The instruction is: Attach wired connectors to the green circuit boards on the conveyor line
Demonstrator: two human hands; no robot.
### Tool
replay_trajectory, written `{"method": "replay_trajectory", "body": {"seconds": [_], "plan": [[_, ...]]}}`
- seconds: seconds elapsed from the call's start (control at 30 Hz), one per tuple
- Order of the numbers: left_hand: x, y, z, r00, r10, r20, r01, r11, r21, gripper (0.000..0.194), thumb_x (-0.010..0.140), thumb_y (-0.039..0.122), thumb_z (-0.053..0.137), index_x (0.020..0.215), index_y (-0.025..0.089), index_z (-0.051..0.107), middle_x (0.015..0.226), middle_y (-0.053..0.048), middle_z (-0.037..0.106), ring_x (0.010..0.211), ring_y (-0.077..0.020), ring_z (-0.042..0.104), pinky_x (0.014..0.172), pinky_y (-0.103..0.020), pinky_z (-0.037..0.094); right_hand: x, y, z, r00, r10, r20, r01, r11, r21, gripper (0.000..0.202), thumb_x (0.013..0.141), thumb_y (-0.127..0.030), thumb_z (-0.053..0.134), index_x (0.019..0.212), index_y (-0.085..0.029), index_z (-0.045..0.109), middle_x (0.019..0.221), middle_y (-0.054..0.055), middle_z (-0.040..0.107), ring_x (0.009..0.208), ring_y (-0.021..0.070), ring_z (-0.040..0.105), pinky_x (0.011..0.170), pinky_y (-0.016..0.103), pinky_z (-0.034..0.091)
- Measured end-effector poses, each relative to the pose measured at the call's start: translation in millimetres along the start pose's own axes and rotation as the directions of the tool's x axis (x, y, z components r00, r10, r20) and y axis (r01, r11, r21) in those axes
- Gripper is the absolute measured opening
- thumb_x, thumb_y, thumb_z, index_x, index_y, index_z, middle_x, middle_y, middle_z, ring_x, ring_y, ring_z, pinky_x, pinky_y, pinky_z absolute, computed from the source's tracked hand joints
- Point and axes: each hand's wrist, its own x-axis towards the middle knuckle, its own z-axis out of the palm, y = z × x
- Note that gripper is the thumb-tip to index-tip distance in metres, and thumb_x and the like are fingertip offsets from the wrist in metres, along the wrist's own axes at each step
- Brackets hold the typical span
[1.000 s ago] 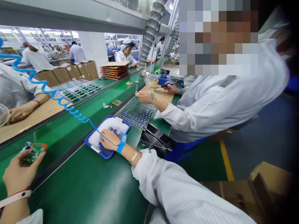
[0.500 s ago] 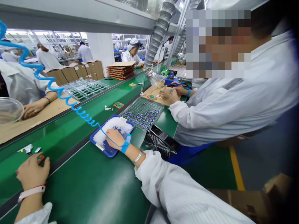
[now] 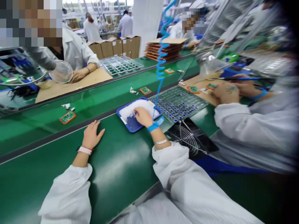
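Note:
My left hand (image 3: pixel 91 135) rests on the green worktop (image 3: pixel 112 161) by the dark rail, its fingers stretched out and nothing in them. Beyond it on the green belt lies an orange-edged circuit board (image 3: pixel 67 117), with a small white and silver part (image 3: pixel 67 106) behind it. My right hand (image 3: pixel 143 116) is over the blue tray (image 3: pixel 133 129), fingers bent together at the small white pieces (image 3: pixel 126 110). Whatever those fingertips pinch is too small to make out. Around my right wrist is a blue strap (image 3: pixel 155 124), with a coiled blue cord (image 3: pixel 161 59) rising above.
A clear tray of small blue parts (image 3: pixel 177 105) adjoins the blue tray. A black fan (image 3: pixel 184 137) stands to its right. Another orange-edged board (image 3: pixel 145 90) lies on the belt. Co-workers' hands (image 3: pixel 225 91) are at the right, another's hand (image 3: pixel 78 75) across the belt.
The view has swung left. My left hand has come off the circuit board on the belt and back onto the worktop. My right hand stays at the white pieces in the blue tray.

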Motion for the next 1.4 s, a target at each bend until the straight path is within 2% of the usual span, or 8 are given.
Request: {"method": "replay_trajectory", "body": {"seconds": [0.07, 0.17, 0.33, 0.53, 0.8, 1.03, 1.4], "plan": [[-5.2, 1.6, -2.1, 0.999, -0.012, 0.037, 0.012, 1.0, -0.02, 0.053, 0.086, 0.049, 0.042, 0.128, 0.017, 0.045, 0.136, -0.014, 0.046, 0.124, -0.0286, 0.042, 0.101, -0.046, 0.036, 1.1, 5.6, -0.6, 1.0, -0.02, -0.019, 0.021, 0.996, 0.087, 0.041, 0.071, 0.001, 0.04, 0.106, -0.011, 0.058, 0.101, 0.01, 0.063, 0.096, 0.0204, 0.054, 0.09, 0.034, 0.041], [-6.2, 1.9, -4.4, 0.999, -0.018, 0.048, 0.02, 0.999, -0.042, 0.054, 0.085, 0.049, 0.044, 0.127, 0.016, 0.046, 0.135, -0.014, 0.047, 0.125, -0.0289, 0.042, 0.101, -0.046, 0.036, -0.7, 6.7, -2.2, 1.0, -0.016, 0.025, 0.012, 0.989, 0.148, 0.047, 0.068, 0.003, 0.04, 0.111, -0.01, 0.054, 0.098, 0.009, 0.065, 0.095, 0.0203, 0.055, 0.087, 0.032, 0.042], [-3.1, 1.2, -4.8, 0.999, -0.014, 0.032, 0.017, 0.997, -0.079, 0.053, 0.084, 0.05, 0.045, 0.125, 0.017, 0.048, 0.132, -0.013, 0.049, 0.123, -0.0288, 0.043, 0.1, -0.046, 0.037, -2.9, 3.0, -5.0, 0.996, 0.004, 0.084, -0.016, 0.991, 0.132, 0.041, 0.068, 0.003, 0.041, 0.103, -0.01, 0.057, 0.092, 0.008, 0.066, 0.093, 0.0206, 0.055, 0.085, 0.031, 0.042], [-4.1, 1.1, -5.3, 1.0, 0.006, 0.016, -0.005, 0.997, -0.071, 0.05, 0.085, 0.05, 0.043, 0.121, 0.017, 0.05, 0.13, -0.013, 0.05, 0.121, -0.0285, 0.045, 0.099, -0.046, 0.037, -2.9, 5.4, -7.8, 0.999, 0.009, 0.04, -0.014, 0.991, 0.134, 0.041, 0.068, 0.004, 0.04, 0.102, -0.012, 0.058, 0.089, 0.005, 0.066, 0.091, 0.0193, 0.054, 0.084, 0.03, 0.042], [-0.2, -0.5, -5.0, 1.0, 0.015, 0.011, -0.014, 0.998, -0.063, 0.05, 0.085, 0.051, 0.04, 0.118, 0.016, 0.053, 0.128, -0.015, 0.051, 0.119, -0.03, 0.046, 0.098, -0.046, 0.038, -4.3, -1.8, -6.8, 0.997, -0.031, 0.07, 0.022, 0.992, 0.124, 0.039, 0.069, 0.001, 0.041, 0.099, -0.013, 0.06, 0.09, 0.005, 0.066, 0.092, 0.0181, 0.054, 0.084, 0.028, 0.04], [-0.7, 1.0, -4.6, 1.0, 0.028, 0.006, -0.027, 0.998, -0.064, 0.047, 0.085, 0.048, 0.043, 0.117, 0.015, 0.053, 0.127, -0.014, 0.052, 0.118, -0.0286, 0.047, 0.099, -0.045, 0.038, -3.7, -2.3, -13.2, 0.993, -0.011, 0.122, -0.006, 0.99, 0.143, 0.036, 0.067, 0.004, 0.04, 0.09, -0.012, 0.062, 0.08, 0.004, 0.067, 0.081, 0.0165, 0.057, 0.08, 0.027, 0.041], [-3.4, 7.2, -4.0, 1.0, -0.016, -0.018, 0.014, 0.993, -0.113, 0.042, 0.084, 0.043, 0.049, 0.118, 0.019, 0.053, 0.128, -0.013, 0.051, 0.119, -0.0283, 0.047, 0.097, -0.048, 0.04, -4.1, -8.1, -11.6, 0.986, -0.032, 0.166, 0.01, 0.991, 0.133, 0.033, 0.068, 0.001, 0.042, 0.089, -0.014, 0.063, 0.087, 0.006, 0.07, 0.084, 0.0174, 0.062, 0.08, 0.027, 0.044]]}}
